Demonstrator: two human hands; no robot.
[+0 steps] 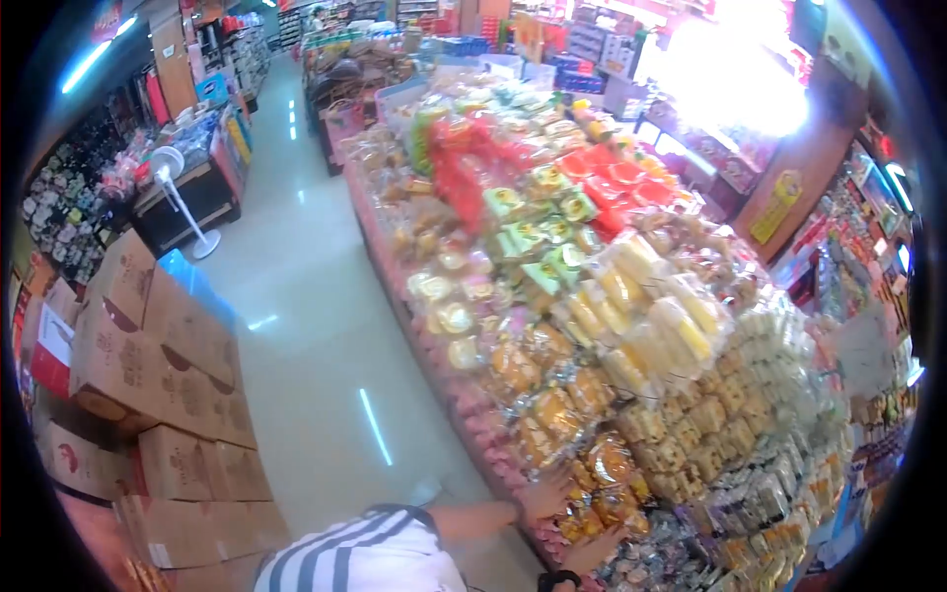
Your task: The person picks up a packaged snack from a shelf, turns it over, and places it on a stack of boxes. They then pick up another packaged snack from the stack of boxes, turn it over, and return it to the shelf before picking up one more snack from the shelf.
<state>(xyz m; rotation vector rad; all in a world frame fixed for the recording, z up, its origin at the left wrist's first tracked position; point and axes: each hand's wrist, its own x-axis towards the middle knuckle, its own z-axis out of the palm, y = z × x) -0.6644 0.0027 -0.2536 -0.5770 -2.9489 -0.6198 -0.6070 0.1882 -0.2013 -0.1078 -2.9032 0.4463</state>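
Observation:
At the near edge of the display, my left hand (545, 495) reaches in from a striped sleeve, its fingers against the left side of a clear-wrapped pack of golden-brown buns (614, 501). My right hand (595, 549), with a black band at the wrist, grips the near side of the same pack. The fingertips are partly lost against the shiny wrapping. Just beyond the hands lie more wrapped buns (554, 412). To their right sit rows of pale packaged cakes with dark specks (681, 434). Small wrapped sweets (651, 562) fill the area beside my right hand.
A long display heaped with bagged goods runs away from me, with pink ruffled trim (483, 429) along its side. Long yellow packaged pastries (646, 316) lie higher on the pile. Cardboard boxes (148, 345) are stacked left of the shiny aisle floor (316, 326). A white fan (168, 168) stands farther back.

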